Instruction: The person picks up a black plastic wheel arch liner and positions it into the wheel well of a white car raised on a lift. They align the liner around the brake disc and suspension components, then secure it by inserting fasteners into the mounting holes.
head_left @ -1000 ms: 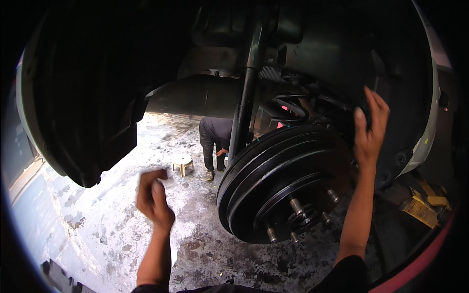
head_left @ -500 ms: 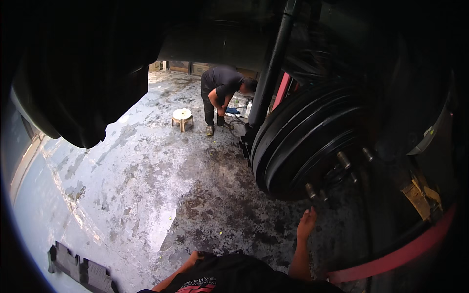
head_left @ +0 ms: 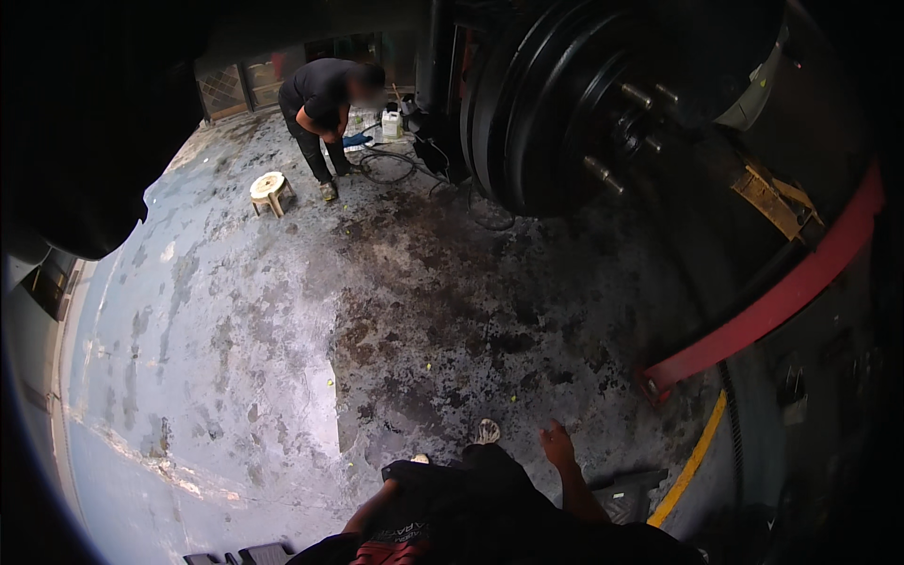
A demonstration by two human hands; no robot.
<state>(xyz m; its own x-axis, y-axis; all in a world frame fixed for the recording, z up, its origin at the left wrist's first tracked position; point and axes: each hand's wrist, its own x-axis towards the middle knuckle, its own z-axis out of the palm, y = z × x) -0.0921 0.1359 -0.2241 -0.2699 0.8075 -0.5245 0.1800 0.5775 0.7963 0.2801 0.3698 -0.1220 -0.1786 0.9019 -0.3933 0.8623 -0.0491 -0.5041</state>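
Observation:
My right hand is in the air in front of my body, its fingers partly stretched out and nothing visible in them. It is well below the black brake drum and touches nothing. Several bare wheel studs stick out of the drum's face. My left forearm lies close to my dark clothing; the hand's fingers are hidden there, so I cannot make out a hold. One of my shoes shows on the stained floor.
A red lift arm curves along the right, below a yellow bracket. Ahead, a co-worker bends over near a white jug and a dark hose. A stool stands left of them. Dark mats lie nearby.
My view has turned downward and right; the drum now sits higher in it. My right hand, earlier just below the studs, is farther from the drum. The co-worker stays bent over.

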